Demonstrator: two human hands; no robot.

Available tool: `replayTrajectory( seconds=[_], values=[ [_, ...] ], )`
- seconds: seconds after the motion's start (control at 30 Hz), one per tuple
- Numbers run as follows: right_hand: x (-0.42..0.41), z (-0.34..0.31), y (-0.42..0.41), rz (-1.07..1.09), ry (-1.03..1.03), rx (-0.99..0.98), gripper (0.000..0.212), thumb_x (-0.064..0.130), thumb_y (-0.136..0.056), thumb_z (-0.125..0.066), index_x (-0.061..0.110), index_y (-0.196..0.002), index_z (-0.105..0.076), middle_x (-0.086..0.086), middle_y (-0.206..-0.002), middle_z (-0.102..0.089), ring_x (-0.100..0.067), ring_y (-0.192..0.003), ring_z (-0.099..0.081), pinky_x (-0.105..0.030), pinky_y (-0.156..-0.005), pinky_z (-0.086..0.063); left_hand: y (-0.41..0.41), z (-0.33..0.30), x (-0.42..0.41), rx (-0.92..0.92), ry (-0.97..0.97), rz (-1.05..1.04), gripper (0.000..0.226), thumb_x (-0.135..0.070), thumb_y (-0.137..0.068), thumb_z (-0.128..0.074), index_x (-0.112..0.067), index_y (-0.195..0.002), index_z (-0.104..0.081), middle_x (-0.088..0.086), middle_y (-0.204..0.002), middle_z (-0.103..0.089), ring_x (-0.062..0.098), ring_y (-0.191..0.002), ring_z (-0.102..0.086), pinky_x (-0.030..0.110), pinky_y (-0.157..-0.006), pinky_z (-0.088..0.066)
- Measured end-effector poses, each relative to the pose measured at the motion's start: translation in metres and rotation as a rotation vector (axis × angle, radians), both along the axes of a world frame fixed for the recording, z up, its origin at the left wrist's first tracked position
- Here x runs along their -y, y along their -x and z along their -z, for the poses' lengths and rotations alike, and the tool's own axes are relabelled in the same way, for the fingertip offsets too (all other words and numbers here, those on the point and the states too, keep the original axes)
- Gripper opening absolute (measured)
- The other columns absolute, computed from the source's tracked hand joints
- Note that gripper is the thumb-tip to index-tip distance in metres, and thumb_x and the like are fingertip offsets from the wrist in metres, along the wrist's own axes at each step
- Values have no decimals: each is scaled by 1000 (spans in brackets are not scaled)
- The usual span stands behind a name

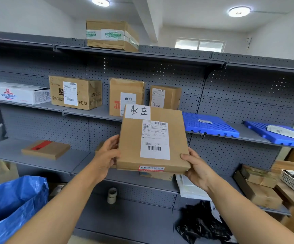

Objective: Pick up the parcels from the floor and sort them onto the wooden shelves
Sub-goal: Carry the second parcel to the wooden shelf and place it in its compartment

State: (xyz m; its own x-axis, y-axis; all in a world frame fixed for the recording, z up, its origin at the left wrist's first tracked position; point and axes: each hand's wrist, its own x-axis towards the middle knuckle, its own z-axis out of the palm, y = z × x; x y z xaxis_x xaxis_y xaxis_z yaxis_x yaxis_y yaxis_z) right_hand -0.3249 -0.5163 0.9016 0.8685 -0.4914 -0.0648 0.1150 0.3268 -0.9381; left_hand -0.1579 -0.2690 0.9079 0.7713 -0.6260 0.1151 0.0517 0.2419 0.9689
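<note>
Head view: grey pegboard shelves (37,154) fill the wall, several cardboard boxes (75,92) standing on them. Before the middle shelf a flat brown parcel (153,140) is held upright, left hand (107,155) and right hand (198,171) each with grip clamped on its lower edges.

A parcel storeroom or courier depot: grey metal pegboard shelving (160,55) runs along the wall and carries labelled cardboard boxes (75,92) with barcoded shipping labels. A blue woven sack (10,205) and a tape roll (112,195) sit below.
</note>
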Motion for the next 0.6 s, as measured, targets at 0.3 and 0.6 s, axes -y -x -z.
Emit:
replayTrajectory(
  seconds=[0.3,0.6],
  values=[
    [1,-9,3,-36,56,-10,86,-7,-61,-75,14,-137,-41,-11,-116,-65,-25,-95,-64,-40,-80,-56,4,-7,-3,112,-8,-17,81,21,-72,-41,-24,-140,-35,-5,-142,-43,18,-117,-48,13,-46,-43],
    [-11,-18,5,15,93,10,77,-13,-71,-66,20,-137,-44,-13,-127,-59,-27,-101,-62,-44,-85,-52,-3,-11,-1,174,-12,-33,82,24,-73,-41,-23,-140,-34,-2,-145,-39,9,-125,-42,22,-76,-43]
  ],
)
